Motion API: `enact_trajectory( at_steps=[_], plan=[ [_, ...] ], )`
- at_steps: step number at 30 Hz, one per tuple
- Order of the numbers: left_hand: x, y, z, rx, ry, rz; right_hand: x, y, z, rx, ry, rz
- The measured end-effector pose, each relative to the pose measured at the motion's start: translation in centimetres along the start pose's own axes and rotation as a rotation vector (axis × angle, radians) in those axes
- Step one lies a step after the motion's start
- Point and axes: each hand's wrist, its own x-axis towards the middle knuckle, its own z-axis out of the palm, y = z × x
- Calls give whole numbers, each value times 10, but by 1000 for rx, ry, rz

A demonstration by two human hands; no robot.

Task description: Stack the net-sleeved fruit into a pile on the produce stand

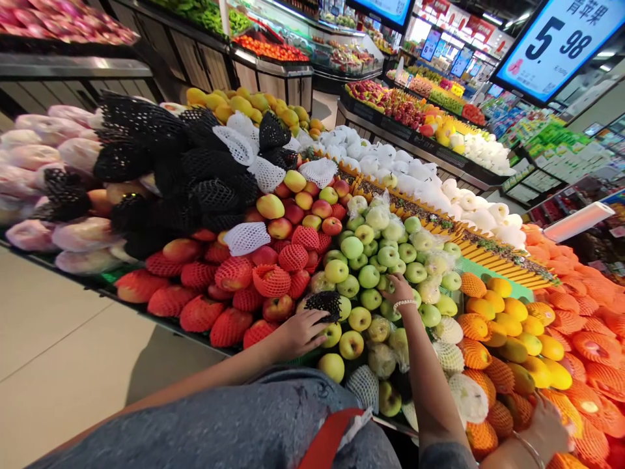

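My left hand [299, 333] is at the front of the green apple pile, its fingers closed on a black foam net sleeve [323, 305]. What the sleeve contains, if anything, cannot be seen. Farther right, my right hand [399, 290], with a beaded bracelet on the wrist, reaches in among the green apples [369, 276]. Its fingers are spread at the apples, and no lifted fruit shows in them. Red apples in red foam nets [233, 273] lie to the left of my left hand. Some green apples near my right forearm are wrapped in clear plastic [381, 360].
At the lower right, another person's hand [545, 425] touches orange-netted fruit beside yellow mangoes [517, 311]. Black netting [195, 163] is heaped at the left. A low yellow fence [488, 260] runs behind the apples. A price screen [561, 49] hangs at upper right.
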Motion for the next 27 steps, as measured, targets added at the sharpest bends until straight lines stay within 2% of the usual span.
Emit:
enact_trajectory(
  at_steps=[3,10,15,17,20,23,25,27],
  plan=[
    [-1,-1,4,-8,-4,5,-6,-4,1,-21,-23,8],
    [-3,-3,13,-4,9,24,-11,-15,7,-48,-51,147],
    [-5,-2,9,-40,9,-21,-10,-26,9,-18,-55,139],
    [-6,-2,7,-48,11,-44,-15,-23,3,9,-28,133],
    [-8,-3,5,-47,15,-54,-30,3,-19,23,88,260],
    [-9,-3,3,-36,23,-64,-48,48,-47,-12,259,599],
    [-9,-4,0,-34,31,-63,-56,79,-58,-13,269,820],
    [-10,-5,-3,-31,39,-57,-59,103,-62,13,204,951]
  ],
)
